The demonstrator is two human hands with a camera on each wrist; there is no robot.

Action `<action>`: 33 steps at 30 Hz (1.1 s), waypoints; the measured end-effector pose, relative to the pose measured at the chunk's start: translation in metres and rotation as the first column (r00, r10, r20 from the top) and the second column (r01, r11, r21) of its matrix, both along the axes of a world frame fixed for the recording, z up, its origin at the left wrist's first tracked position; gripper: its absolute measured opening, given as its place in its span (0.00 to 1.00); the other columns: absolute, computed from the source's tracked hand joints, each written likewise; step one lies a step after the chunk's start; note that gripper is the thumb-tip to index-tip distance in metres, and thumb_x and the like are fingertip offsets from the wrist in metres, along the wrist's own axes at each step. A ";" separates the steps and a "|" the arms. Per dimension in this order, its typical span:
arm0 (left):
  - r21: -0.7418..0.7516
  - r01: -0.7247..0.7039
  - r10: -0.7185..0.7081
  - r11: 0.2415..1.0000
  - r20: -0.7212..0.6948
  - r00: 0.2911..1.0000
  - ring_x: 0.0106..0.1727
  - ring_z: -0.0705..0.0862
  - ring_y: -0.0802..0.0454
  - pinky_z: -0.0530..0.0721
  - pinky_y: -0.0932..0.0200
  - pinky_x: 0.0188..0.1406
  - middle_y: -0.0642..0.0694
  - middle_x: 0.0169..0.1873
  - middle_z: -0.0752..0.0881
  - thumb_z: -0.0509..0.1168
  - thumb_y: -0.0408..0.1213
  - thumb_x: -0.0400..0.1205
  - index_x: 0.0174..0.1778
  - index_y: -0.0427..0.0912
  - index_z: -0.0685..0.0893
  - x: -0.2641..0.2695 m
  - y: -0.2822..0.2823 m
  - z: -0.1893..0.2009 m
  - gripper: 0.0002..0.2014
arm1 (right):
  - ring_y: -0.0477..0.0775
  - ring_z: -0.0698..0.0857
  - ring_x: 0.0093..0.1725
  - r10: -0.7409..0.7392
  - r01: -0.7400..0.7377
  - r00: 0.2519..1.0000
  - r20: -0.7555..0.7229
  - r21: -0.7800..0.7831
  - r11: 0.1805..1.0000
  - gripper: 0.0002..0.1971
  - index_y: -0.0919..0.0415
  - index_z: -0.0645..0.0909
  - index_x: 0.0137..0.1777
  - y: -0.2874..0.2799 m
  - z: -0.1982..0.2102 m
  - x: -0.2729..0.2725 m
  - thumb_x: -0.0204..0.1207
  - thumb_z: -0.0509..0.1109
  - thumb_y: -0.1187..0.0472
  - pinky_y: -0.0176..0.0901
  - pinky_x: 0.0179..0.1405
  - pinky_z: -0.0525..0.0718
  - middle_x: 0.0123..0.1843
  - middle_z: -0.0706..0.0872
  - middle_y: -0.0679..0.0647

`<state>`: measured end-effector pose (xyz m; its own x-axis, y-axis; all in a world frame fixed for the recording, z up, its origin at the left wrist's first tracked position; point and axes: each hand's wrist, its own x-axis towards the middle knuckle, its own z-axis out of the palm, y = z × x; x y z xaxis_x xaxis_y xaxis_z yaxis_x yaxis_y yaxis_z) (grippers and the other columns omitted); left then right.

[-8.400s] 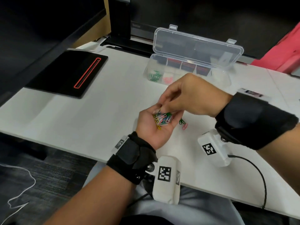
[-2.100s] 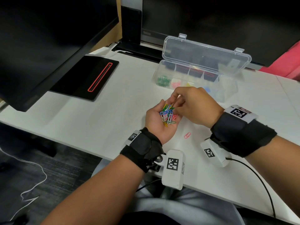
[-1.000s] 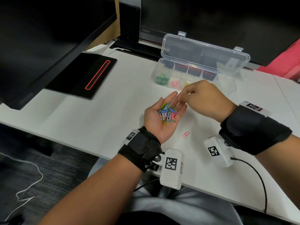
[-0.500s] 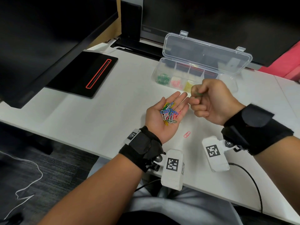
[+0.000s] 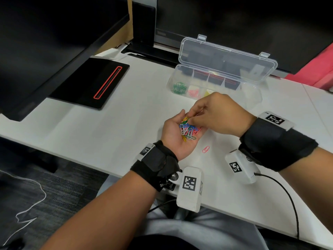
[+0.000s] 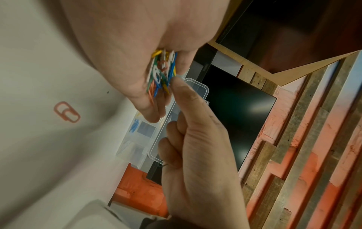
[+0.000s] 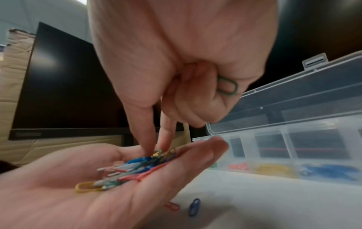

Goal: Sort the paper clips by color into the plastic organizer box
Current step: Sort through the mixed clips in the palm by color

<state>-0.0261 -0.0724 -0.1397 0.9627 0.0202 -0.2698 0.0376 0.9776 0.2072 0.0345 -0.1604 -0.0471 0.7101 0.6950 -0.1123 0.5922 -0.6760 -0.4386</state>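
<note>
The left hand [image 5: 177, 136] lies palm up over the white desk [image 5: 111, 127], fingers relaxed and nearly straight, cradling a heap of mixed paper clips [image 5: 188, 129] in blue, white, pink, yellow and green. The right hand [image 5: 219, 114] comes down from above: its thumb and index fingertips [image 7: 150, 148] dig into the far end of the heap, while the curled ring and little fingers tuck a green paper clip [image 7: 227, 87] against the palm. Just below the left hand's fingers, a pink paper clip [image 5: 206, 149] lies on the desk; the right wrist view also shows a blue paper clip [image 7: 194, 206] beside it. Beyond both hands' fingertips stands the clear plastic organizer box [image 5: 250, 93], lid [image 5: 227, 59] raised, with green clips [image 5: 178, 88] in the leftmost compartment, then pink, yellow and blue. Farther off, left of the fingers, sits a black monitor base [image 5: 90, 87].
</note>
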 end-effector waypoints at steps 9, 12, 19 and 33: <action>0.034 -0.004 0.004 0.999 0.003 1.000 0.62 0.81 0.41 0.76 0.46 0.71 0.32 0.61 0.82 0.46 0.41 0.89 0.69 0.25 0.77 0.000 0.001 -0.001 0.25 | 0.49 0.88 0.35 -0.081 0.188 0.910 -0.406 0.231 0.955 0.02 0.67 0.89 0.43 -0.011 0.006 0.003 0.72 0.78 0.68 0.31 0.25 0.82 0.45 0.93 0.57; 0.011 -0.005 0.005 1.000 -0.009 1.000 0.66 0.78 0.37 0.76 0.45 0.70 0.31 0.59 0.81 0.48 0.41 0.89 0.56 0.26 0.84 0.000 0.001 0.000 0.24 | 0.43 0.72 0.21 -0.107 0.281 0.852 -0.513 0.274 0.920 0.04 0.62 0.87 0.40 -0.016 0.007 0.005 0.76 0.74 0.65 0.33 0.16 0.59 0.33 0.90 0.52; 0.009 -0.015 0.015 1.000 0.001 1.000 0.71 0.78 0.34 0.77 0.45 0.68 0.29 0.63 0.83 0.48 0.41 0.90 0.66 0.25 0.77 -0.001 0.001 0.003 0.23 | 0.46 0.58 0.22 0.151 0.781 0.311 -0.938 0.343 0.522 0.04 0.57 0.66 0.31 -0.022 0.003 0.022 0.63 0.59 0.60 0.34 0.16 0.52 0.30 0.72 0.51; -0.028 -0.033 0.033 0.999 0.022 0.999 0.54 0.87 0.42 0.84 0.48 0.60 0.36 0.49 0.88 0.50 0.45 0.89 0.49 0.33 0.88 0.000 0.002 -0.002 0.24 | 0.45 0.89 0.38 0.076 -0.071 0.994 -0.074 0.067 0.995 0.03 0.49 0.91 0.41 0.007 0.004 0.001 0.71 0.76 0.57 0.44 0.41 0.88 0.37 0.91 0.46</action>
